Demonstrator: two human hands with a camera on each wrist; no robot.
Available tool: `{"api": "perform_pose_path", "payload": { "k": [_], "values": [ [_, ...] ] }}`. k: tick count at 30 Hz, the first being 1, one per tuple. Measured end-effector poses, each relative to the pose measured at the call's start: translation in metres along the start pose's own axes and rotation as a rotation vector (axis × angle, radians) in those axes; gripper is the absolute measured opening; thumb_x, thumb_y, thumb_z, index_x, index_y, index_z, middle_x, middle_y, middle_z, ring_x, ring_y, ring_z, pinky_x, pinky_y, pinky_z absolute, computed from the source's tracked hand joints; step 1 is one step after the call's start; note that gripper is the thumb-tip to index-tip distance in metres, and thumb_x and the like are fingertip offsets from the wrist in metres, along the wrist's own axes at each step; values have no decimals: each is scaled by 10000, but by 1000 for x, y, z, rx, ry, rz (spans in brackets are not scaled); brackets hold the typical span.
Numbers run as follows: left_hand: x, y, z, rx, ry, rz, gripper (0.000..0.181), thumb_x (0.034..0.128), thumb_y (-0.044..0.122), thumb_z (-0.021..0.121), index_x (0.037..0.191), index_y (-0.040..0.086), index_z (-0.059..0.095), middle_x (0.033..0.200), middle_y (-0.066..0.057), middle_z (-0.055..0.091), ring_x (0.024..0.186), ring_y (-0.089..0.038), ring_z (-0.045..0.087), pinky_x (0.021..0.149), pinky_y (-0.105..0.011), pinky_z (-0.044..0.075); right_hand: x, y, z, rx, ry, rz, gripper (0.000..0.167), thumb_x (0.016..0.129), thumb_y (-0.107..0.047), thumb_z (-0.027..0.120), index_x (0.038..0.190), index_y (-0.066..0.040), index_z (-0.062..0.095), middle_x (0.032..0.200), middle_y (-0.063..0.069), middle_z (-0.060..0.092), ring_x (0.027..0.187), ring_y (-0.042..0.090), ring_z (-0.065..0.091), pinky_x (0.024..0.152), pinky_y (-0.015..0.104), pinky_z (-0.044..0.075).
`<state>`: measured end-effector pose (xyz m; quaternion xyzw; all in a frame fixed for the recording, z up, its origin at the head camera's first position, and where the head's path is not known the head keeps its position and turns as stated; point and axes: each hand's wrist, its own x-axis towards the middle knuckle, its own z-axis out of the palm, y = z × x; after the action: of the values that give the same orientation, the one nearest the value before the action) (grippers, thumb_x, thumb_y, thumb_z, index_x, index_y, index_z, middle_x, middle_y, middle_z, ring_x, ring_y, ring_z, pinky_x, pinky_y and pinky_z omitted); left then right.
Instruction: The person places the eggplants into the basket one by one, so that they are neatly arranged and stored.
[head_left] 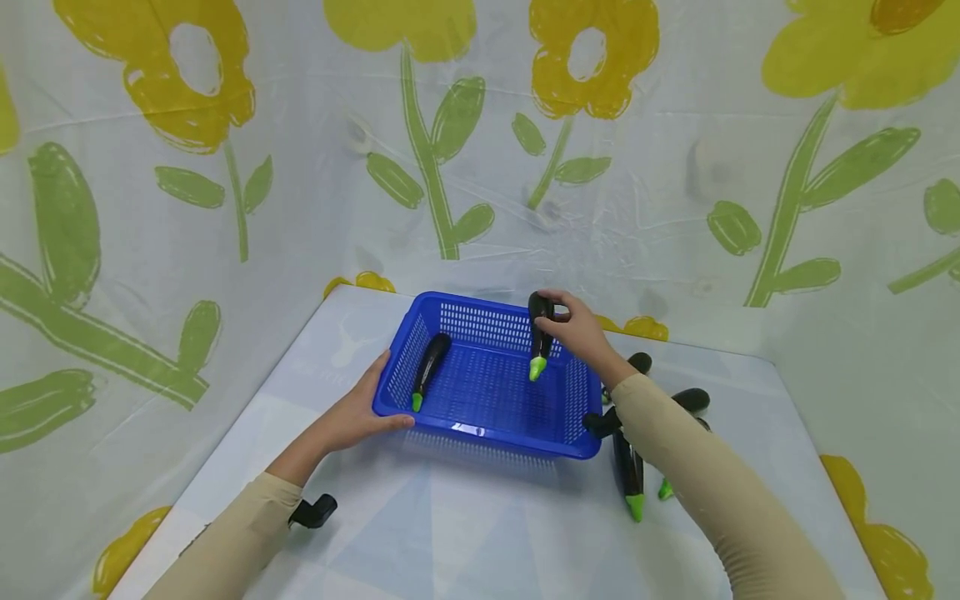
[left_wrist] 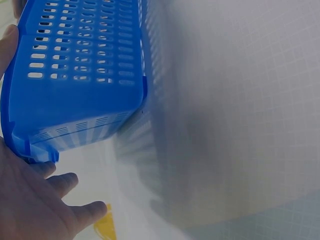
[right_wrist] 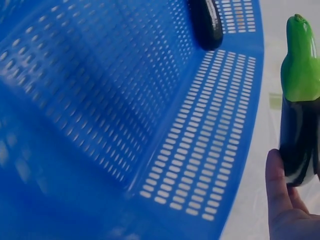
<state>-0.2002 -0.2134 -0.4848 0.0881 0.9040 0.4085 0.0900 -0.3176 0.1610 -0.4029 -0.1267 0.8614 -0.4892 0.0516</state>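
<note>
A blue plastic basket (head_left: 517,444) with slotted walls stands on the table. At its front left corner my left hand (head_left: 356,414) grips the rim, thumb along the front and fingers along the left side. Over the basket's right part, my right hand (head_left: 583,332) pinches an eggplant (head_left: 539,321) by its dark rounded end. Its green stem end points down in the head view. Another eggplant (head_left: 431,367) lies inside the basket along the left wall. In the right wrist view, the held eggplant (right_wrist: 300,120) is apart from the basket rim (right_wrist: 252,95).
Several more eggplants (head_left: 628,471) lie on the table right of the basket, partly hidden behind my right forearm. The pale table (head_left: 390,533) meets a flower-print curtain (head_left: 300,192) at the back and sides. A black camera mount (head_left: 313,511) sits at my left wrist.
</note>
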Motion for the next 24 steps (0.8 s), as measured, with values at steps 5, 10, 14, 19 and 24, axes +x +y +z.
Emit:
{"api": "perform_pose_path", "payload": {
  "k": [5,10,14,19,24],
  "values": [
    [0,-1,-1,-7,-4,12,1275,806,554,808,1635,132,-64,1691,-212,22,1513,-497,139,1146,-682,247,5,-7,8,-5,-4,-5,550,995,-250,665,1508,-180,479,1525,144,438,1252,381,573,998,553,513],
    [0,-1,-1,-10,-6,12,1274,807,555,806,1636,146,-70,1692,-208,20,1514,-495,142,1150,-677,245,12,-9,21,31,-32,-14,545,996,-210,669,1503,-150,476,1506,152,447,1260,387,574,1007,536,518],
    [-1,0,-1,0,0,3,1282,800,571,802,1636,141,-70,1691,-214,22,1511,-500,143,1141,-685,253,16,-7,33,20,-47,-7,548,993,-214,674,1500,-148,477,1492,157,458,1258,395,569,1023,533,511],
    [-1,1,-2,0,-1,-2,1287,793,581,800,1636,146,-70,1691,-213,22,1510,-501,144,1133,-690,262,20,-8,49,17,-60,12,547,989,-211,682,1495,-156,483,1490,153,471,1248,379,576,1024,519,514],
    [-1,0,0,-1,-2,5,1286,793,587,798,1637,149,-69,1689,-218,29,1505,-508,155,1129,-696,266,25,-10,62,16,-66,18,542,979,-190,693,1483,-141,502,1465,157,509,1193,362,608,984,493,543]
  ]
}}
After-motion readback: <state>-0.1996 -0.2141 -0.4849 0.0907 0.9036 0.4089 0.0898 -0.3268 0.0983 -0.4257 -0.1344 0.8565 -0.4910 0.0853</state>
